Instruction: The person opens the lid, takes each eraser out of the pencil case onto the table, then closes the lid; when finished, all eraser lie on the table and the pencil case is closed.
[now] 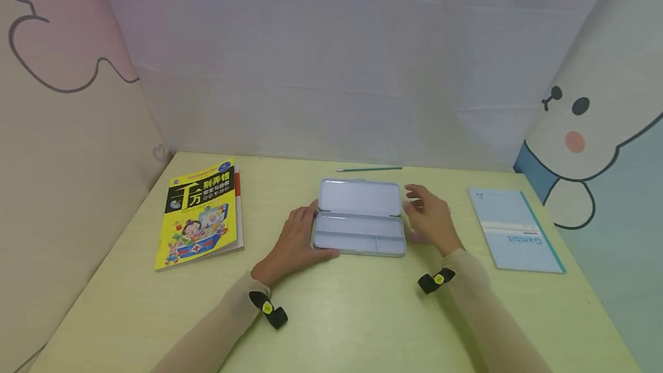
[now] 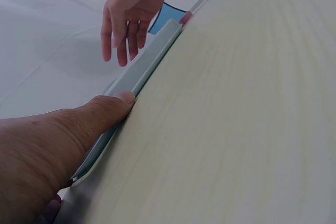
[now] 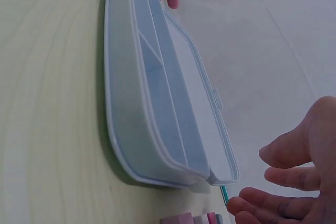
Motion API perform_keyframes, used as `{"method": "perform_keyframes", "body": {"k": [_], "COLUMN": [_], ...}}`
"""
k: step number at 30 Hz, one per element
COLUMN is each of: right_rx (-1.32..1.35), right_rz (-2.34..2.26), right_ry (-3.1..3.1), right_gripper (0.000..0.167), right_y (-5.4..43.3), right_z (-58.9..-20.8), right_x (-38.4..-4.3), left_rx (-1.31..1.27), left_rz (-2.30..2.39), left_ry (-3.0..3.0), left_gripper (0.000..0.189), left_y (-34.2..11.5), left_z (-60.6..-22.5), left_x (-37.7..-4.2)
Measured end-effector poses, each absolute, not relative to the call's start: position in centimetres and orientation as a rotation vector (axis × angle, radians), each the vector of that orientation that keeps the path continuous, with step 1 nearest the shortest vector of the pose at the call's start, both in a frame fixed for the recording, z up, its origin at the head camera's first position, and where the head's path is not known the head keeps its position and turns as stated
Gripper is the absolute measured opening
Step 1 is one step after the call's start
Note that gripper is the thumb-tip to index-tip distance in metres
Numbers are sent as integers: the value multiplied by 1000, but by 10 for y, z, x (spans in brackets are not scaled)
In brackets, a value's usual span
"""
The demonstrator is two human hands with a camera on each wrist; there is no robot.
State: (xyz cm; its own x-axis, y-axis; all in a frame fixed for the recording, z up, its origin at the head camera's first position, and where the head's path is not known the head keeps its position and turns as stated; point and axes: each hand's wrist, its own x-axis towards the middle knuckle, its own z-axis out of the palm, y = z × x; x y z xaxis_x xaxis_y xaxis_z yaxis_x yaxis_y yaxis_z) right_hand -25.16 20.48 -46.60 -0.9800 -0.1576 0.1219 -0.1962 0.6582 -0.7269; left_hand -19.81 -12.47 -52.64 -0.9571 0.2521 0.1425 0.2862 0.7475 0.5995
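Note:
A pale blue pencil case (image 1: 359, 243) lies on the table with its lid (image 1: 359, 197) folded back. Its divided compartments look bare. My left hand (image 1: 297, 240) holds the case's left end, the thumb along the front edge and the fingers round the left side. Just beyond the right end hovers my right hand (image 1: 432, 220), apart from the case, its fingers loosely bent with nothing between them. In the right wrist view, small pink pieces (image 3: 178, 219) lie past the case's end, partly cut off; their kind is unclear.
A dark green pencil (image 1: 369, 169) lies behind the case near the back wall. At left, a yellow book (image 1: 199, 217) rests on another one. A light blue notebook (image 1: 513, 229) lies at right. White cloth (image 1: 331, 73) stands behind the table.

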Motion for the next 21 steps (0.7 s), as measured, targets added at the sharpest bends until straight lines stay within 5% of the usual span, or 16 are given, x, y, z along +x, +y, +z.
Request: {"method": "perform_keyframes", "body": {"k": [21], "right_rx": [297], "right_rz": [1249], "right_ry": [-3056], "right_gripper": [65], "right_y": [192], "right_z": [-468], "right_x": [-286], "left_rx": [-432], "left_rz": [-1038], "left_ry": [-2903], "left_gripper": [121], "left_y": [-125], "left_z": [-525], "left_x": [-197]}}
